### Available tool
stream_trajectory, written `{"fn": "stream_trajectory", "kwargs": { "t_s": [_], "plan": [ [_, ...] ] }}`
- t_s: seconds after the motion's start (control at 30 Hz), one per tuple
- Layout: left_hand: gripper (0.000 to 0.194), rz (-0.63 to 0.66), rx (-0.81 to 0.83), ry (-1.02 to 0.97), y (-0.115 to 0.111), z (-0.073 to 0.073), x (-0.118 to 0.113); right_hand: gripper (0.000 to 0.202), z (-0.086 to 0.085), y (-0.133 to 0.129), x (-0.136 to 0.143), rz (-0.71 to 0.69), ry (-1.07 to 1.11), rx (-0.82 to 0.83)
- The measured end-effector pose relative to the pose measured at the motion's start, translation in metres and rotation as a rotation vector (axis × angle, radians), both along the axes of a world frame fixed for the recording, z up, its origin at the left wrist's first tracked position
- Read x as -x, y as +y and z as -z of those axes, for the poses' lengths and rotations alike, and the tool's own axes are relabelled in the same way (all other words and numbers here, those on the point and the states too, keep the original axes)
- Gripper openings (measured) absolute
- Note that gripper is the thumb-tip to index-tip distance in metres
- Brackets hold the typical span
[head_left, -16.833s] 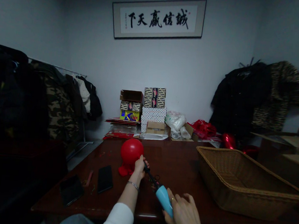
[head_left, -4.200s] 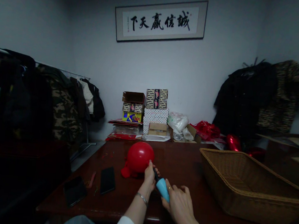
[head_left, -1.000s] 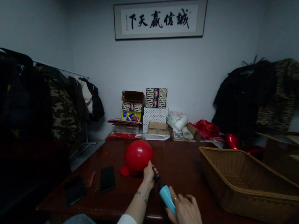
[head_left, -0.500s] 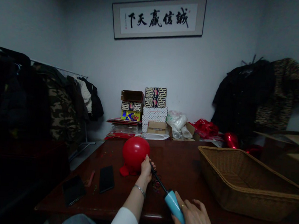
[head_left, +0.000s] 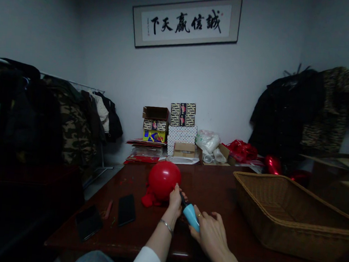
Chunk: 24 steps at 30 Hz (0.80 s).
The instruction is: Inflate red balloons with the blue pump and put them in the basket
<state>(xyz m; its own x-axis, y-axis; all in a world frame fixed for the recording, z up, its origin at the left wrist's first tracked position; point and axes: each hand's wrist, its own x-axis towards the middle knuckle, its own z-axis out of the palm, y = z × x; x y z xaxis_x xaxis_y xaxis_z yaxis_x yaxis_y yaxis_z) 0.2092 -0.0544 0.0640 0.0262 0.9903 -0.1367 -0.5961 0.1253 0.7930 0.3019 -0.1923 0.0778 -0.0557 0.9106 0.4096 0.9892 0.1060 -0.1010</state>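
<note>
A round, inflated red balloon [head_left: 164,180] is above the dark wooden table [head_left: 206,182]. My left hand [head_left: 176,198] is closed at the balloon's lower right, where the black nozzle end of a light blue hand pump [head_left: 191,217] meets it. Its fingers hide the balloon's neck. My right hand [head_left: 211,230] grips the blue pump body, which lies close to my left hand. Small limp red pieces [head_left: 147,199] lie below and left of the balloon.
A black phone [head_left: 127,210] and another dark flat device [head_left: 88,223] lie at the left, with a small red strip between them. On the right stands a large wicker basket [head_left: 279,223]. Stacked boxes [head_left: 182,135], plastic bags and red foil items line the back.
My right hand has pushed the blue pump body up and left towards my left hand, so the black rod no longer shows. The balloon and left hand sit slightly further right in view.
</note>
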Motion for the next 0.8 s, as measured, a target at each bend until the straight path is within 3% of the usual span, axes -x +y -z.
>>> {"fn": "stream_trajectory", "kwargs": {
  "t_s": [0.27, 0.63, 0.8],
  "plan": [
    [0.037, 0.015, -0.004, 0.004, 0.001, 0.006, 0.004, 0.051, 0.013, -0.012, -0.001, -0.008, 0.02, -0.011],
    [0.039, -0.024, 0.003, 0.0, 0.009, 0.001, 0.016, 0.054, 0.057, -0.043, -0.041, -0.097, 0.016, -0.172],
    [0.039, -0.014, -0.012, 0.0, 0.012, 0.001, 0.013, 0.054, 0.059, -0.048, -0.045, -0.107, 0.02, -0.175]
  ]
}}
